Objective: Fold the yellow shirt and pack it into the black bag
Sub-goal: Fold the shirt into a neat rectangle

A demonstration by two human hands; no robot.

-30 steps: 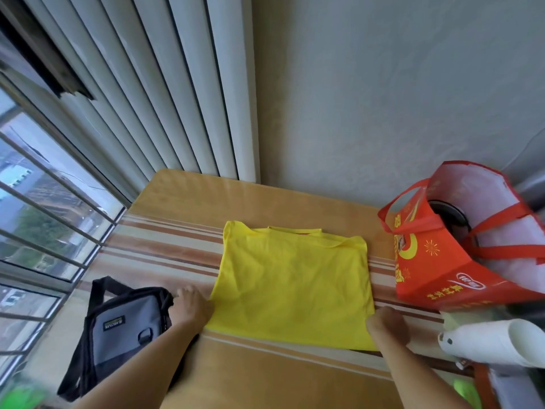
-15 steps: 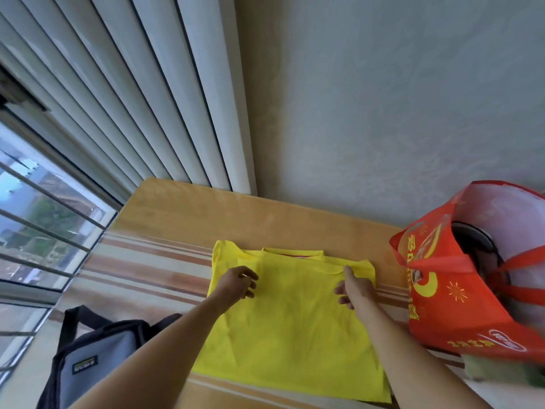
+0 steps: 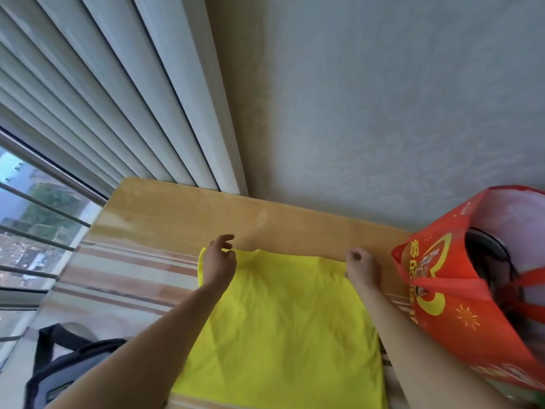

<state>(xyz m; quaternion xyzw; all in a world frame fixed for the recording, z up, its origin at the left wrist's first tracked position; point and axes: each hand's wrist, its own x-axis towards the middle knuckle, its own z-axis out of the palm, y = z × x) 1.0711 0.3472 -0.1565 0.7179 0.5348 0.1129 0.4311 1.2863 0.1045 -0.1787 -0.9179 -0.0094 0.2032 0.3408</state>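
Observation:
The yellow shirt [image 3: 283,320] lies flat on the wooden table [image 3: 265,222], folded to a rectangle with its far edge toward the wall. My left hand [image 3: 219,262] is at the shirt's far-left corner, a bit of yellow fabric showing between its curled fingers. At the far-right corner my right hand [image 3: 359,265] has its fingers curled around the edge. The black and grey bag [image 3: 67,370] lies at the table's near-left, partly hidden by my left forearm and cut off by the frame.
A red shopping bag [image 3: 442,293] with a round dark object inside stands close to the shirt's right side. The wall runs just behind the table. White blinds and a barred window [image 3: 44,219] are on the left.
Both hands went from the shirt's near corners, across its middle, to its far corners. The view tilted upward, so the bag sits lower in frame.

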